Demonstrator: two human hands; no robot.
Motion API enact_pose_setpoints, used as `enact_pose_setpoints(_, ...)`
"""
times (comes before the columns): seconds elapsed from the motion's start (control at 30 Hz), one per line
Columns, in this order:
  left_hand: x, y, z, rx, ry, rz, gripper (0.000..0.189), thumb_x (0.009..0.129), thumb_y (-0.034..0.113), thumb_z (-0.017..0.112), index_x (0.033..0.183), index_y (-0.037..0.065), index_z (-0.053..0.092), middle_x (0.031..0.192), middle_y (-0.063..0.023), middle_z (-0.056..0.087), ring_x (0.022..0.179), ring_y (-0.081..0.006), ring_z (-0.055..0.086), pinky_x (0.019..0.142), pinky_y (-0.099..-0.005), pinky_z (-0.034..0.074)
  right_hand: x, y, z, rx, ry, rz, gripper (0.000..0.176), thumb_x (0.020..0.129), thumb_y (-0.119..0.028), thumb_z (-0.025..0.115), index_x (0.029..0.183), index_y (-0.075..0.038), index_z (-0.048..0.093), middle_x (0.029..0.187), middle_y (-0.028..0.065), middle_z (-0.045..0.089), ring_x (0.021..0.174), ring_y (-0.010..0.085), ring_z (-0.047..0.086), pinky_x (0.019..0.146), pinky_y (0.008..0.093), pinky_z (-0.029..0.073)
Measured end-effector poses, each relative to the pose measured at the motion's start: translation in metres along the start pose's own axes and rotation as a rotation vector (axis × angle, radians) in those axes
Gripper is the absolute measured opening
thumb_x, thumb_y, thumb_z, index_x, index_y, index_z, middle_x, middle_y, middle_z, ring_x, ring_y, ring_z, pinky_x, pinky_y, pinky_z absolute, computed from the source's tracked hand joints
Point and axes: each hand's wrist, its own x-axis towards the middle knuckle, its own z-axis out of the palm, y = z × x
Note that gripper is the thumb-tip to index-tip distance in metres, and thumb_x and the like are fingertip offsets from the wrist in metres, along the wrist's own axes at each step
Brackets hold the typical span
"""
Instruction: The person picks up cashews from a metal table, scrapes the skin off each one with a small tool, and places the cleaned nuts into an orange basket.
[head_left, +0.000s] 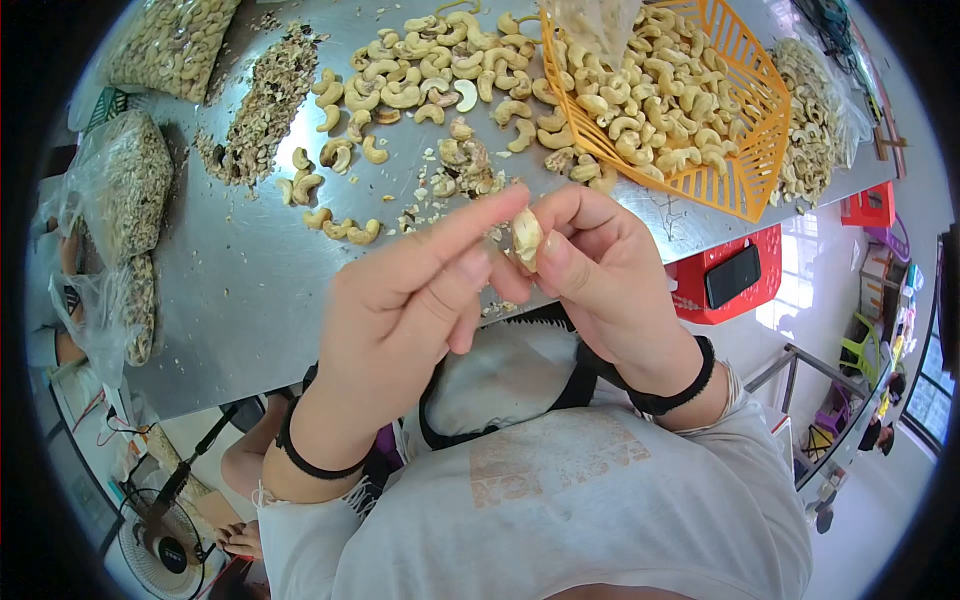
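A pale cashew nut (526, 240) is pinched between the thumb and fingers of my right hand (605, 275), above the table's near edge. My left hand (400, 295) is close beside it, with the index finger stretched out to the nut's upper end and the thumb apart from it. Whether a left finger supports the nut from below is hard to see. Just beyond my fingers lies a small heap of broken cashew pieces and skin scraps (465, 168). Farther back, a spread of whole cashews (440, 65) covers part of the metal table (235, 300).
An orange plastic basket (765, 150) full of cashews stands at the back right. Brown skin scraps (268, 105) lie back left, near plastic bags of nuts and pieces (135, 185). A phone (733, 276) rests on a red stool (705, 300). A fan (165, 550) is at lower left.
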Motion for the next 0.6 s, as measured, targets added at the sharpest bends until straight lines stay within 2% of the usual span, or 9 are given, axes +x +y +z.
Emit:
enact_pose_setpoints(0.1, 0.0017, -0.0047, 0.0019, -0.107, 0.055, 0.062, 0.031, 0.087, 0.010, 0.039, 0.116, 0.004, 0.046, 0.071, -0.0016, 0.055, 0.049, -0.0015, 0.039, 0.044, -0.0135, 0.032, -0.0005, -0.0024, 0.0024, -0.061, 0.043, 0.003, 0.015, 0.077, -0.011, 0.059, 0.085, -0.001, 0.051, 0.077, 0.0017, 0.054, 0.071, 0.0075, 0.050, 0.064, 0.0208, 0.041)
enact_pose_setpoints(0.2, 0.0028, -0.0062, 0.0002, -0.077, 0.065, 0.042, 0.031, 0.087, 0.011, 0.040, 0.115, 0.003, 0.046, 0.071, -0.0029, 0.055, 0.049, -0.0014, 0.039, 0.045, -0.0137, 0.032, 0.0012, -0.0009, 0.0045, -0.072, -0.004, -0.033, 0.016, 0.077, -0.010, 0.060, 0.087, -0.001, 0.051, 0.080, 0.0008, 0.054, 0.073, 0.0073, 0.050, 0.065, 0.0199, 0.041)
enact_pose_setpoints(0.27, 0.0041, -0.0035, -0.0011, -0.108, 0.067, 0.011, 0.030, 0.086, 0.012, 0.041, 0.114, 0.002, 0.046, 0.071, -0.0026, 0.055, 0.049, -0.0013, 0.038, 0.044, -0.0138, 0.032, 0.0012, 0.0002, 0.0062, -0.259, 0.071, -0.109, 0.016, 0.075, -0.007, 0.061, 0.086, -0.002, 0.052, 0.080, -0.0001, 0.054, 0.071, 0.0066, 0.049, 0.064, 0.0195, 0.040)
enact_pose_setpoints(0.3, 0.0044, -0.0023, -0.0014, -0.140, 0.068, -0.019, 0.029, 0.086, 0.013, 0.042, 0.112, 0.002, 0.047, 0.071, -0.0023, 0.054, 0.049, -0.0011, 0.038, 0.044, -0.0140, 0.032, 0.0015, 0.0011, 0.0044, -0.259, 0.071, -0.109, 0.016, 0.075, -0.007, 0.061, 0.086, -0.002, 0.052, 0.080, -0.0001, 0.054, 0.071, 0.0066, 0.049, 0.064, 0.0195, 0.040)
enact_pose_setpoints(0.37, 0.0043, -0.0018, -0.0016, -0.153, 0.071, -0.044, 0.026, 0.086, 0.013, 0.044, 0.109, 0.002, 0.048, 0.071, -0.0017, 0.054, 0.052, -0.0013, 0.040, 0.046, -0.0139, 0.033, 0.0028, 0.0032, -0.0009, -0.549, 0.029, -0.249, 0.017, 0.070, -0.005, 0.064, 0.083, -0.003, 0.054, 0.077, 0.0013, 0.053, 0.067, 0.0083, 0.049, 0.063, 0.0213, 0.039)
enact_pose_setpoints(0.4, 0.0043, -0.0017, -0.0015, -0.165, 0.074, -0.069, 0.024, 0.085, 0.014, 0.046, 0.106, 0.001, 0.049, 0.072, -0.0010, 0.053, 0.054, -0.0016, 0.041, 0.047, -0.0139, 0.034, 0.0028, 0.0028, -0.0008, -0.549, 0.029, -0.249, 0.017, 0.070, -0.005, 0.064, 0.083, -0.003, 0.054, 0.077, 0.0013, 0.053, 0.067, 0.0083, 0.049, 0.063, 0.0213, 0.039)
enact_pose_setpoints(0.47, 0.0051, -0.0011, 0.0033, -0.187, 0.080, -0.050, 0.022, 0.084, 0.013, 0.047, 0.102, 0.001, 0.049, 0.073, -0.0005, 0.053, 0.057, -0.0020, 0.043, 0.049, -0.0139, 0.034, 0.0029, 0.0018, -0.0002, -0.808, 0.040, -0.375, 0.018, 0.066, -0.005, 0.065, 0.081, -0.005, 0.055, 0.076, 0.0035, 0.051, 0.064, 0.0109, 0.049, 0.062, 0.0236, 0.039)
enact_pose_setpoints(0.6, 0.0043, -0.0017, 0.0032, -0.174, 0.085, -0.050, 0.017, 0.083, 0.012, 0.049, 0.097, 0.000, 0.050, 0.078, -0.0004, 0.054, 0.067, -0.0036, 0.048, 0.055, -0.0145, 0.037, 0.0036, 0.0039, 0.0005, -0.872, 0.047, -0.468, 0.019, 0.065, -0.005, 0.066, 0.081, -0.006, 0.055, 0.076, 0.0045, 0.051, 0.063, 0.0125, 0.049, 0.062, 0.0246, 0.039)
